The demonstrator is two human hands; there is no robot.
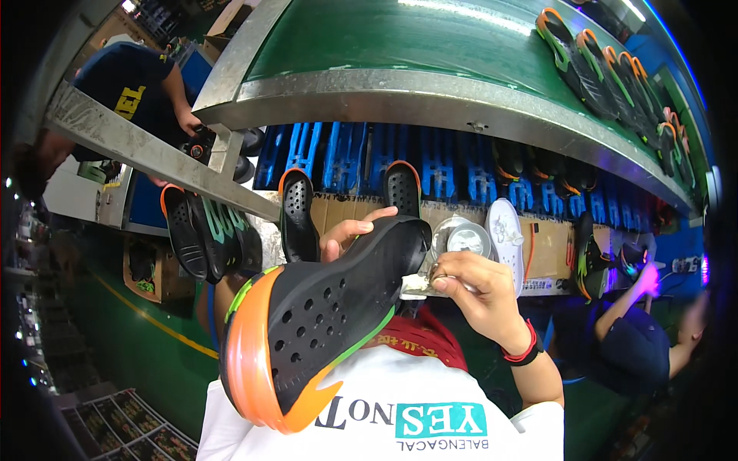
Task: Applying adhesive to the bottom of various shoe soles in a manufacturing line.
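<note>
A large black shoe sole (330, 300) with an orange and green rim and rows of small holes is tilted in front of my chest. My left hand (346, 234) grips its far side, with part of the fingers hidden behind it. In my right hand (480, 288) is pinched a small tool (415, 286), its pale head coated in white paste; whether it is a brush or a scraper cannot be made out. That head meets or nearly meets the sole's inner edge. Beyond my right hand stands a round metal can (467, 237) with whitish contents.
A white sole (505, 234) smeared with white stuff lies beside the can. More black soles (298, 211) rest on the cardboard-covered bench and at left (204, 234). Across the front runs a green conveyor (384, 46) with a metal edge (430, 100). Co-workers sit at left (127, 92) and right (623, 346).
</note>
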